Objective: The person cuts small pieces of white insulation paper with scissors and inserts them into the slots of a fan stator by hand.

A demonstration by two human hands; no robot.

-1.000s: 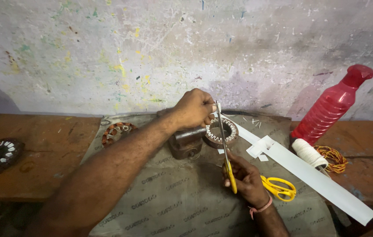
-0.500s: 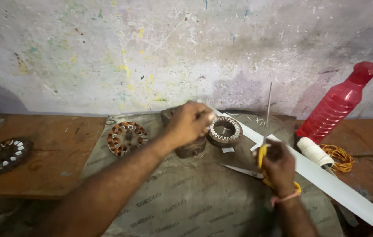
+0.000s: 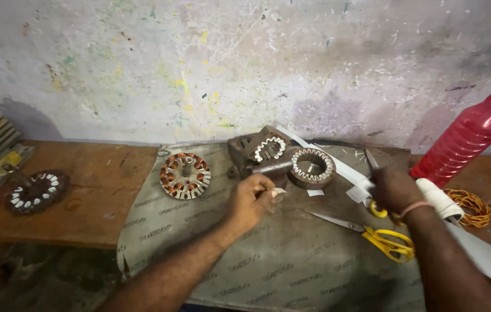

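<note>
Left hand over the grey printed sheet, fingers pinching a small pale paper slip, just below the metal rod of the dark iron fixture. Right hand blurred at the white insulation paper strip; fingers curled around something with a yellow ring showing under the palm, grip itself cannot tell. Stator ring with white slot liners just right of the rod, between both hands, sitting on the sheet against the fixture.

Risks, judged: the slip is tiny and held by the tips only, so could drop or crease if the pinch loosens; liners in the stator slots look loose-seated, so a knock from either hand may pop them out; the rod juts toward the left knuckles, easy to bump.

Around: yellow-handled scissors lying open on the sheet, blades pointing toward the left hand, right in the path between the hands. Copper-wound stator left of the fixture, apart. White thread spool and a tangle of copper wire by the right wrist. Red plastic bottle upright at the wall, near the right arm, could tip on a wide swing. Another dark stator far left on the wooden worktop.
</note>
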